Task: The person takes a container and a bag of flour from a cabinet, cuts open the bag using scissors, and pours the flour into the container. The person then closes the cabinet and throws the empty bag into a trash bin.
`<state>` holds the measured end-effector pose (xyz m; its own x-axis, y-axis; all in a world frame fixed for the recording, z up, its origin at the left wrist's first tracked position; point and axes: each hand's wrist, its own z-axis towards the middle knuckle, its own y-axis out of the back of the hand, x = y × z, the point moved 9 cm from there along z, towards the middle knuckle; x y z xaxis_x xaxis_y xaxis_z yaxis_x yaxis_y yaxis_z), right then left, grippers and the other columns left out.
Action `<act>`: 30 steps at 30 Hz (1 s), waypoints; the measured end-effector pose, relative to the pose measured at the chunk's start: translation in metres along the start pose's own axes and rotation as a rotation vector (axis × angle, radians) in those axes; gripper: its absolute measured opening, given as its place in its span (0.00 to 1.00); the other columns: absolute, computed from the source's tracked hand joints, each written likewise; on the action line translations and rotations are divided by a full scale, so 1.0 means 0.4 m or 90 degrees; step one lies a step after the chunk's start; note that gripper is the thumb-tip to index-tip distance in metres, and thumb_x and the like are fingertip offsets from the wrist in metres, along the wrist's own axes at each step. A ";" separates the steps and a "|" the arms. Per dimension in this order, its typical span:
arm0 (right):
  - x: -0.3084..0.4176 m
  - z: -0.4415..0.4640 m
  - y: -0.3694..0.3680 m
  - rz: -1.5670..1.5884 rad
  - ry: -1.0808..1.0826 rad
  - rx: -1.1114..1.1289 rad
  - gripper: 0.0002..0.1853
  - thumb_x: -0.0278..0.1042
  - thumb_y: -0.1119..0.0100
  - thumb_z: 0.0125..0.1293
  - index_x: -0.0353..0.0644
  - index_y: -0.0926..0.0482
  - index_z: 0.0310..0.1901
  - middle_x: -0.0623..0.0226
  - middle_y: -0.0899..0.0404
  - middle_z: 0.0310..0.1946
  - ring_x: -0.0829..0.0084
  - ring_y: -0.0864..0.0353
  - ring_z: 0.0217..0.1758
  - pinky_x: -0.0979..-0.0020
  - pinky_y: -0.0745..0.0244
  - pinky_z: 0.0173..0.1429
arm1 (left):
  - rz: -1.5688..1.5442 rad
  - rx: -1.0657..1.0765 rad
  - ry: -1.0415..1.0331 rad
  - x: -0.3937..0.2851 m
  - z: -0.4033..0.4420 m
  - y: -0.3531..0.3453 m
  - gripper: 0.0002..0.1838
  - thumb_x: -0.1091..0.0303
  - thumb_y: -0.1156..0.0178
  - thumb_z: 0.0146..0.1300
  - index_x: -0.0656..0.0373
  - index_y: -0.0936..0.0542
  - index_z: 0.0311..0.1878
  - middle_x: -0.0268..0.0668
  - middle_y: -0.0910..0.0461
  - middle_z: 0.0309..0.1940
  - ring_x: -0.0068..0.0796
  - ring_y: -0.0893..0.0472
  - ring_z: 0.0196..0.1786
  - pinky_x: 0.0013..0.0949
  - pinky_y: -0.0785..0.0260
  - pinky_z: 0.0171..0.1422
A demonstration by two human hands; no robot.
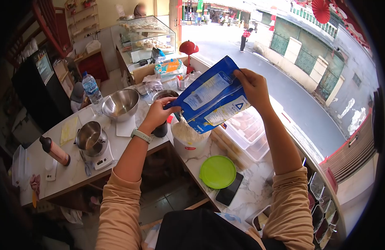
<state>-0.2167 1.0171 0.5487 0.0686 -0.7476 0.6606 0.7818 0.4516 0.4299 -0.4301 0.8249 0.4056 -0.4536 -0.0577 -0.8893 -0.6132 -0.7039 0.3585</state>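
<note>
both hands are raised over the bench (pixel 255 183), gripping one blue packet (pixel 213 100) between them. the left hand (pixel 159 111), with a pale watch (pixel 141 135) on its wrist, has its fingers closed on the packet's left edge. the right hand (pixel 254 87) pinches the upper right edge, thumb and fingers pressed together on it. the packet hangs tilted, its lower left end down at a white tub (pixel 188 148) full of pale powder (pixel 190 132); whether powder is running out is hard to tell.

a round green lid (pixel 218 172) lies in front of the tub, partly over a dark phone (pixel 230 189). to the tub's right stands a clear plastic box (pixel 253 146). to the left, a wide steel bowl (pixel 120 104) sits behind a smaller steel bowl (pixel 91 139), which rests on a white scale (pixel 104 159). a brown bottle (pixel 55 151) leans further left, and a water bottle (pixel 91 87) stands near the wide bowl.
</note>
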 end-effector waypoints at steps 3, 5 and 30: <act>0.006 -0.005 0.002 0.012 0.003 -0.004 0.14 0.37 0.44 0.69 0.35 0.16 0.45 0.59 0.16 0.28 0.74 0.18 0.28 0.73 0.24 0.38 | 0.017 0.027 0.008 0.002 0.010 -0.002 0.18 0.66 0.29 0.56 0.63 0.16 0.48 0.35 0.15 0.35 0.20 0.19 0.39 0.27 0.27 0.48; 0.008 -0.005 0.004 0.019 0.001 -0.009 0.14 0.37 0.44 0.69 0.35 0.16 0.45 0.60 0.16 0.28 0.74 0.18 0.28 0.73 0.24 0.38 | -0.075 0.002 -0.087 -0.012 0.016 -0.001 0.19 0.64 0.28 0.55 0.64 0.16 0.48 0.36 0.14 0.36 0.20 0.18 0.40 0.27 0.27 0.48; -0.005 -0.001 0.029 0.029 0.027 -0.056 0.14 0.38 0.43 0.69 0.36 0.16 0.43 0.63 0.17 0.26 0.79 0.20 0.28 0.75 0.26 0.37 | -0.036 0.041 0.086 -0.019 -0.002 0.002 0.20 0.67 0.27 0.54 0.66 0.17 0.48 0.37 0.14 0.34 0.18 0.18 0.33 0.24 0.26 0.37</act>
<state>-0.2075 1.0236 0.5522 0.1295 -0.7482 0.6507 0.8286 0.4421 0.3435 -0.4268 0.8243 0.4124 -0.3281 -0.1168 -0.9374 -0.6774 -0.6626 0.3197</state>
